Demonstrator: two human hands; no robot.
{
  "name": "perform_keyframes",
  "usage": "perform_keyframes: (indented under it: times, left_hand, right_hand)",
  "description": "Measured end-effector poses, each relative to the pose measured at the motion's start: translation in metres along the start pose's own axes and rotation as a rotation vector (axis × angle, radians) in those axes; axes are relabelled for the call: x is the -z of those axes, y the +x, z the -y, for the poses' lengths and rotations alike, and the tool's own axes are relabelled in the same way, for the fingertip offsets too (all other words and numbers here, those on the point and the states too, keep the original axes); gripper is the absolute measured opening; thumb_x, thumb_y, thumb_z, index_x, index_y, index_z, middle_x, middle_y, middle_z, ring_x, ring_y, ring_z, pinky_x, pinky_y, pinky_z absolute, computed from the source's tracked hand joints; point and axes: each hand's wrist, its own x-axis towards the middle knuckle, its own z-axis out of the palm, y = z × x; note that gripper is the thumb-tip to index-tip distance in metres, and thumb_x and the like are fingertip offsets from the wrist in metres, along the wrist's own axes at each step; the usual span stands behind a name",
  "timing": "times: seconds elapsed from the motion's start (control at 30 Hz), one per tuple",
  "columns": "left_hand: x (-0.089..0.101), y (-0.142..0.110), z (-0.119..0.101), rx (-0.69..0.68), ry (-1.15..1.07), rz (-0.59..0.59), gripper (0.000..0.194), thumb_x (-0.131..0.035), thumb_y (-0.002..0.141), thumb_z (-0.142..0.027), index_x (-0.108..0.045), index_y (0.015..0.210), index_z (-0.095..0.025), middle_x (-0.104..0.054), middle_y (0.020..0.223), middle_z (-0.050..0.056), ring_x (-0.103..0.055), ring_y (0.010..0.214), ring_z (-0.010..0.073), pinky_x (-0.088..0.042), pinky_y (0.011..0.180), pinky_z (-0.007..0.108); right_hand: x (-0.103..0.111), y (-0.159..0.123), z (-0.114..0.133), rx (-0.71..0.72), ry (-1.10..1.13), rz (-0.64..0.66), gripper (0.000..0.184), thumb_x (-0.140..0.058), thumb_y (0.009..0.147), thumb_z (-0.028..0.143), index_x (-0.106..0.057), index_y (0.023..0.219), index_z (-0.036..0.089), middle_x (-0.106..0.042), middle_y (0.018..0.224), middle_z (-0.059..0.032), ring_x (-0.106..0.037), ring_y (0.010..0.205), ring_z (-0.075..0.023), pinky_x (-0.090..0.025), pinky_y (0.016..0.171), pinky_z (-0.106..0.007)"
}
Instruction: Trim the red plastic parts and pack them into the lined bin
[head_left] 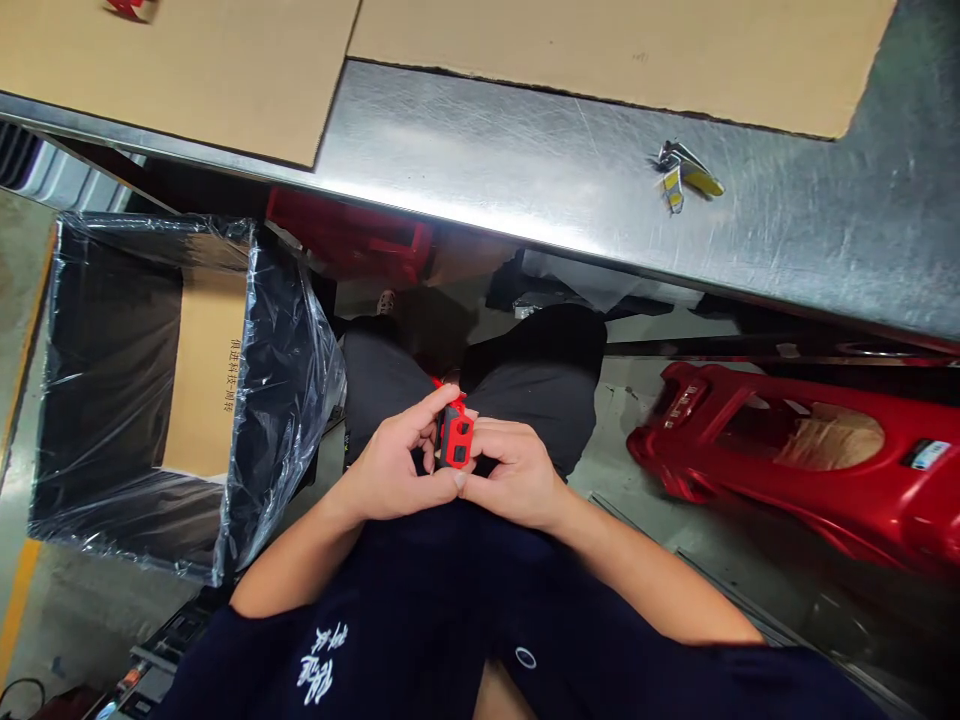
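A small red and black plastic part (459, 438) with two dark square openings is held between both hands, above my lap. My left hand (401, 455) grips it from the left, fingers closed along its dark side and the thumb near its lower end. From the right, my right hand (517, 468) closes on the same part, with bent fingers against its red face and the thumb tip close to the left thumb. The fingers hide some of the part, and its exact kind cannot be made out.
A metal bench (525, 150) with cardboard sheets (600, 50) runs across the front. On it lie yellow-handled cutters (694, 178) and a red piece (131, 8). Left stands a plastic-lined bin (292, 400); right, a large red moulded shell (795, 480).
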Motion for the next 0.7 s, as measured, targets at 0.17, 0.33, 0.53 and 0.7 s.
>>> perform_keyframes:
  times: [0.17, 0.33, 0.53, 0.7]
  left_hand:
    - [0.001, -0.001, -0.003, -0.122, 0.266, -0.057, 0.081, -0.074, 0.081, -0.024, -0.041, 0.155, -0.025, -0.067, 0.133, 0.014, -0.071, 0.084, 0.0173, -0.06, 0.067, 0.026]
    - [0.003, -0.002, -0.003, -0.228, 0.447, -0.059, 0.086, -0.069, 0.082, -0.021, -0.032, 0.159, -0.029, -0.069, 0.126, 0.01, -0.064, 0.068, 0.0119, -0.059, 0.059, 0.025]
    - [0.002, 0.001, -0.004, -0.325, 0.67, -0.031, 0.087, -0.064, 0.085, -0.017, -0.025, 0.162, -0.023, -0.072, 0.121, 0.012, -0.07, 0.095, 0.0231, -0.064, 0.082, 0.038]
    - [0.006, 0.002, -0.004, -0.255, 0.638, -0.069, 0.086, -0.062, 0.082, -0.012, -0.029, 0.159, -0.025, -0.06, 0.144, 0.014, -0.064, 0.121, 0.0272, -0.058, 0.102, 0.047]
  right_hand:
    - [0.008, 0.001, -0.002, -0.095, 0.146, 0.113, 0.008, -0.072, 0.078, 0.018, -0.066, 0.073, 0.018, -0.06, 0.065, 0.0012, -0.052, 0.061, -0.0112, -0.044, 0.061, -0.024]
    - [0.027, 0.005, 0.0, -0.352, 0.637, 0.157, 0.028, -0.07, 0.084, 0.036, -0.074, 0.103, 0.016, -0.063, 0.063, 0.0007, -0.054, 0.055, -0.0118, -0.044, 0.057, -0.025]
    - [0.025, 0.013, 0.01, -0.548, 0.616, 0.144, 0.041, -0.072, 0.087, 0.054, -0.074, 0.075, 0.014, -0.054, 0.049, 0.0025, -0.041, 0.044, -0.0073, -0.033, 0.046, -0.022]
    - [0.02, 0.008, 0.014, -0.441, 0.397, 0.081, 0.028, -0.076, 0.087, 0.043, -0.079, 0.081, 0.015, -0.06, 0.057, 0.0007, -0.048, 0.05, -0.0085, -0.036, 0.049, -0.023]
